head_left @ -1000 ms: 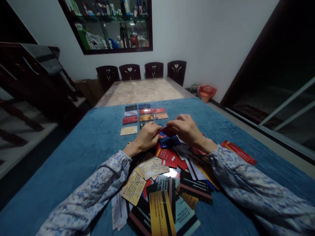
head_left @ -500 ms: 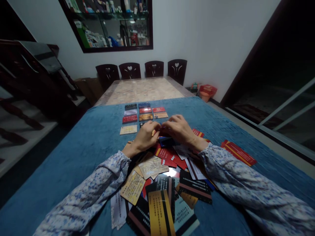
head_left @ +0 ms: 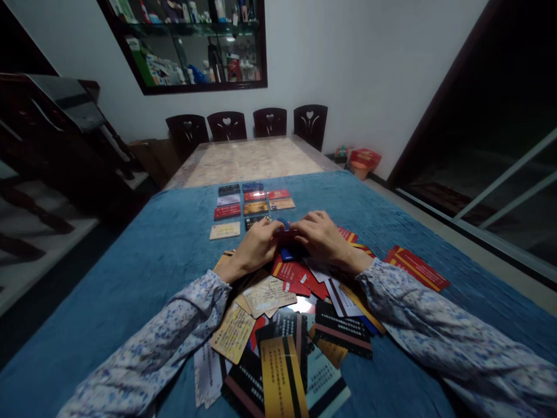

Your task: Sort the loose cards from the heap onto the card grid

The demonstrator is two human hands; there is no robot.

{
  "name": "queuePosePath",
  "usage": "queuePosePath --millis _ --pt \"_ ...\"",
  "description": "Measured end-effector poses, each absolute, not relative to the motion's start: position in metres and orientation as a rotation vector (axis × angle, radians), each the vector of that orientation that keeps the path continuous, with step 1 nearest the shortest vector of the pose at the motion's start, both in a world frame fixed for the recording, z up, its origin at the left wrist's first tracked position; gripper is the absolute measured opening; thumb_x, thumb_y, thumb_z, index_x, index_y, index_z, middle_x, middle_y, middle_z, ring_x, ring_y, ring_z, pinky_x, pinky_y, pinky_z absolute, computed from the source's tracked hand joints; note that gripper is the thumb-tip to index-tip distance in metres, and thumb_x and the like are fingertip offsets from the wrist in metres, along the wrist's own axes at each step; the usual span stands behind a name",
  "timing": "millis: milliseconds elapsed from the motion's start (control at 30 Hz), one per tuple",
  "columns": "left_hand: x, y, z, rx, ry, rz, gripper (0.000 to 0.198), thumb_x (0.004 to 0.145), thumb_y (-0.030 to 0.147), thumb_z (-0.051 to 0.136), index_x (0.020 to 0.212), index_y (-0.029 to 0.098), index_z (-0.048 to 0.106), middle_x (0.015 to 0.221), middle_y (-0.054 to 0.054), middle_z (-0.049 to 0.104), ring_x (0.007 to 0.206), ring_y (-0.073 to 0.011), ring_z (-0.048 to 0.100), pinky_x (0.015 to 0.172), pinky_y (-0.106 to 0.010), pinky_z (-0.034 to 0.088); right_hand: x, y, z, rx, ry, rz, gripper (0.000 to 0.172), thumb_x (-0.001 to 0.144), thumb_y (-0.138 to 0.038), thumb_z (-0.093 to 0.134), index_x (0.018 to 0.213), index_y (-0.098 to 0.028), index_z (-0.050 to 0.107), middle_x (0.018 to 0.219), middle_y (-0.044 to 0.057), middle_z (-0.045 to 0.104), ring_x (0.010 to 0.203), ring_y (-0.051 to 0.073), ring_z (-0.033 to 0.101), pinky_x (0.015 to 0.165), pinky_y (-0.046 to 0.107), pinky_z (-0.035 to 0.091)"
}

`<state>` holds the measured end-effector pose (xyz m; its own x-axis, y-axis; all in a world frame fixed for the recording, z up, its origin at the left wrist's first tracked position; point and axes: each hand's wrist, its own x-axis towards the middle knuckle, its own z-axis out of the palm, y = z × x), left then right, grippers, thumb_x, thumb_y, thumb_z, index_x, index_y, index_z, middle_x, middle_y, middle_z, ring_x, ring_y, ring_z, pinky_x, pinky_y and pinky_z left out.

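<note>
My left hand [head_left: 256, 247] and my right hand [head_left: 319, 235] meet over the far end of a loose heap of plastic cards [head_left: 287, 325] on a blue cloth [head_left: 152, 255]. Between their closed fingers is a dark red card [head_left: 288, 236], held from both sides. A blue card [head_left: 289, 253] lies just beneath the hands. Beyond them, several cards [head_left: 255, 200] lie in neat rows, with a pale beige card [head_left: 225, 230] at the near left of that grid. Both forearms wear floral sleeves and rest across the heap.
A few red cards [head_left: 418, 268] lie apart at the right. The bare table top [head_left: 248, 162] stretches beyond the cloth to several dark chairs [head_left: 246, 125]. A glass cabinet [head_left: 191, 40] hangs on the wall. A red object [head_left: 363, 159] is on the floor.
Both hands have sunk slightly and drawn closer together around the red card; the blue card under them is now mostly covered. The view has shifted a little.
</note>
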<state>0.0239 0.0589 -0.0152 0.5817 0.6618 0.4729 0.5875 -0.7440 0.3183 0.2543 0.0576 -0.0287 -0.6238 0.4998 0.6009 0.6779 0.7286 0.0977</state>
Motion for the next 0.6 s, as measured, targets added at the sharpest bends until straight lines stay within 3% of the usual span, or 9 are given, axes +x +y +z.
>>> queuePosePath --millis 367,600 --pt "0.026 0.057 -0.018 2.765 1.175 0.806 0.026 0.083 0.004 0.051 0.104 0.018 0.059 0.096 -0.009 0.065 0.093 -0.0247 0.06 0.083 -0.037 0.05 0.266 0.045 -0.035 -1.085 -2.402 -0.47 0.04 0.095 -0.025 0.061 0.135 -0.024 0.063 0.104 0.011 0.07 0.093 0.025 0.053 0.084 0.039 0.034" --pt "0.032 0.051 -0.02 2.791 1.275 0.667 0.032 0.084 0.009 0.053 0.115 0.016 0.055 0.104 -0.011 0.067 0.098 -0.0283 0.06 0.084 -0.041 0.048 0.265 0.047 -0.044 -1.142 -2.354 -0.451 0.048 0.095 -0.028 0.067 0.142 -0.033 0.06 0.102 0.009 0.064 0.089 0.023 0.05 0.076 0.035 0.033"
